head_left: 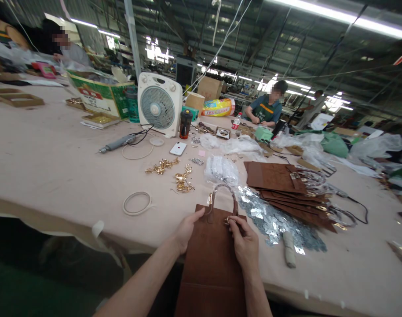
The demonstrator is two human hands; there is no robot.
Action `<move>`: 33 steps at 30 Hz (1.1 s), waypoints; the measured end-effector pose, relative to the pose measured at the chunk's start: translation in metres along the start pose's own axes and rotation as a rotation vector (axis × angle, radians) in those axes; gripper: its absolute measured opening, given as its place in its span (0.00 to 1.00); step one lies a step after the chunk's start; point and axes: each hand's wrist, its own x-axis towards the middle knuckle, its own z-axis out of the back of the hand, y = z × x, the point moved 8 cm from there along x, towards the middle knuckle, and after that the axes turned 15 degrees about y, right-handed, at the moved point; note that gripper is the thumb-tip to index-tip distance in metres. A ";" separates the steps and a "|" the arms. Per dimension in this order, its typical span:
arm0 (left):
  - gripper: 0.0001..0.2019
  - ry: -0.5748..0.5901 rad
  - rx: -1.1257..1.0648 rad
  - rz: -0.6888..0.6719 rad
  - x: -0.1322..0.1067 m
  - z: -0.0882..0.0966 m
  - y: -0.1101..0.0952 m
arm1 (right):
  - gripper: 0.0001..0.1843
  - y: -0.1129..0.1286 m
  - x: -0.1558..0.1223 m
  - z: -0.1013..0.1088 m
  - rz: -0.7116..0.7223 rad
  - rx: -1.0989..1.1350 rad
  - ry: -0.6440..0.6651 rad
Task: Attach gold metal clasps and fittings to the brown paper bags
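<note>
A flat brown bag piece (210, 259) with a clear curved handle (224, 189) lies over the table's near edge. My left hand (187, 228) grips its upper left edge, thumb on top. My right hand (243, 240) is closed in a pinch on a small gold fitting (226, 221) at the foot of the handle. A stack of similar brown pieces (283, 185) with handles lies to the right. A heap of small silver metal parts (270, 218) is spread beside my right hand.
Gold fittings (174, 171), a tape ring (137, 203), a cloth-wrapped tool (289, 248), a bag of parts (221, 169), a phone (178, 148), a white fan (159, 105) and an electric screwdriver (118, 143) lie on the pink table (56, 167). Two other people work at the far side.
</note>
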 end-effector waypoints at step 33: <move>0.25 -0.014 0.027 -0.074 -0.001 0.007 -0.002 | 0.13 0.025 -0.007 -0.009 0.339 -0.406 0.127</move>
